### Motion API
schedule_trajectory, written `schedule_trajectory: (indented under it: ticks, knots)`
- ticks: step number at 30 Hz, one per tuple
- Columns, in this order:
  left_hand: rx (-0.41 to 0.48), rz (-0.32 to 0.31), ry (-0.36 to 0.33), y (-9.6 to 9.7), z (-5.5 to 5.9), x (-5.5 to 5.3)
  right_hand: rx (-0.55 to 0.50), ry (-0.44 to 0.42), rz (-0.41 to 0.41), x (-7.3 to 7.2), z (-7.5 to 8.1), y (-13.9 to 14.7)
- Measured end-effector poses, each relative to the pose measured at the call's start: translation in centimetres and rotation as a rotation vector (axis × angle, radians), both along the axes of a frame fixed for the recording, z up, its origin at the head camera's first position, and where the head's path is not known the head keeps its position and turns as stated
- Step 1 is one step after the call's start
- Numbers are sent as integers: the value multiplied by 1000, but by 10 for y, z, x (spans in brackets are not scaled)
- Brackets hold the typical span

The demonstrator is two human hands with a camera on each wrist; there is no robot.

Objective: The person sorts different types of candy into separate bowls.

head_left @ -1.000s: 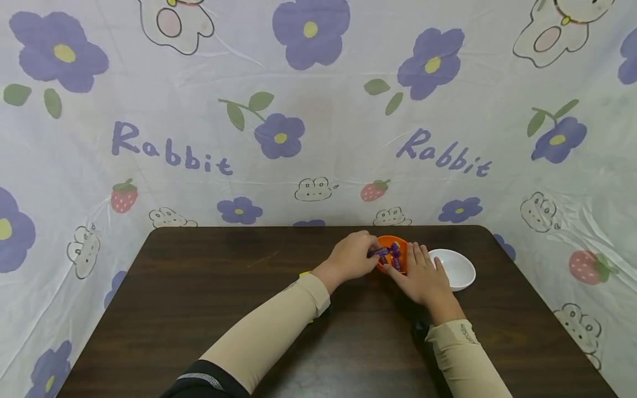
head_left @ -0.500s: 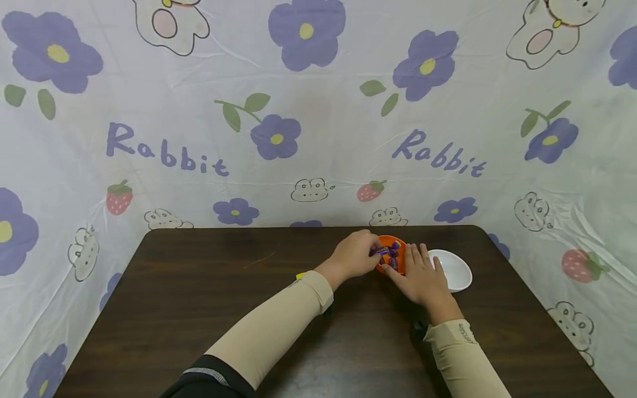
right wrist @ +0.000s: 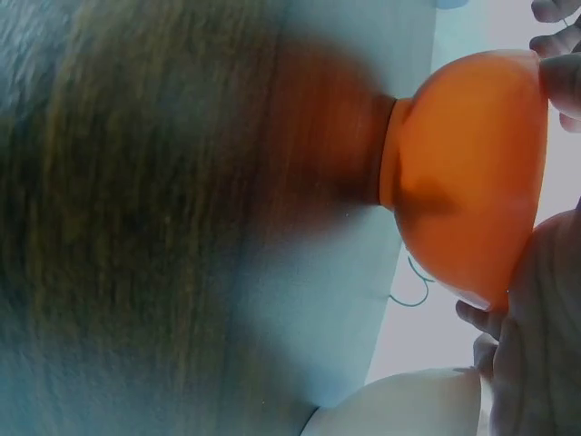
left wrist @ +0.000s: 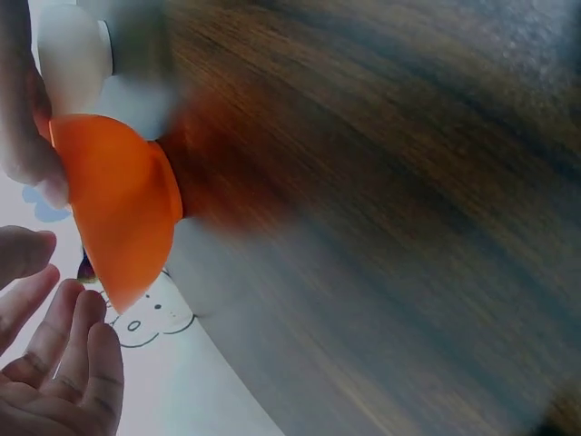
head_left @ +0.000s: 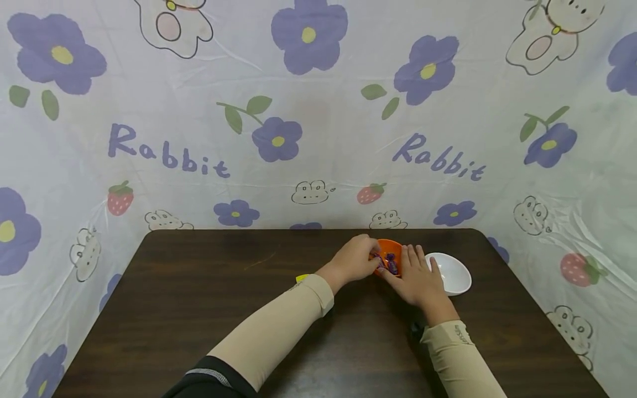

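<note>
An orange bowl point(head_left: 390, 243) stands near the table's far edge, with several purple-wrapped candies point(head_left: 392, 264) inside. My left hand point(head_left: 350, 258) reaches over its left rim, fingertips bent together. In the left wrist view, the dark end of a candy point(left wrist: 86, 270) shows at the fingers of my left hand point(left wrist: 59, 354), just above the rim; most of it is hidden. My right hand point(head_left: 420, 281) rests against the bowl's right side, fingers extended and thumb at the near rim. In the right wrist view the bowl point(right wrist: 472, 163) sits between both hands.
A white bowl point(head_left: 452, 275) stands just right of my right hand. A yellow object point(head_left: 301, 277) shows partly behind my left sleeve point(head_left: 278, 320). The dark wooden table point(head_left: 199, 287) ends at a printed cloth point(head_left: 318, 155) behind it.
My left fingers have shifted slightly at the left rim, and fewer candies show in the orange bowl. My right hand stays against the bowl. The head view has tilted a little.
</note>
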State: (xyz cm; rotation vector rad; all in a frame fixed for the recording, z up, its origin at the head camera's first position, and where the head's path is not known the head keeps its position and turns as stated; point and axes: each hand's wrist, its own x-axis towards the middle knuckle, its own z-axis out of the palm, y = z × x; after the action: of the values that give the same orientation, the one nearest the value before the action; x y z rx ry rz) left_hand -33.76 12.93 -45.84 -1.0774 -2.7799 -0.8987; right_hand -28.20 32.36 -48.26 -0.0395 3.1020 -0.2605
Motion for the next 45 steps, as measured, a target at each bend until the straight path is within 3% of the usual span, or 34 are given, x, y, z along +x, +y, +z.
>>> schedule_trajectory:
  ticks: [7,19,34,40,45]
  knots:
    - [-14,-10,27,-10,-6,-2,12,10,5,1,-1,-3]
    - [-23,-6,-1,-51,0,1,11,-2,2,0,0,-1]
    - [-66,23,-62,-118,3,28,19,-25,27,-4,6,0]
    - [-91,3,-129,-143,7,48,5,-21,21,-6,10,-3]
    - [-85,3,-172,-164,0,67,-2,-40,25,-4,7,-2]
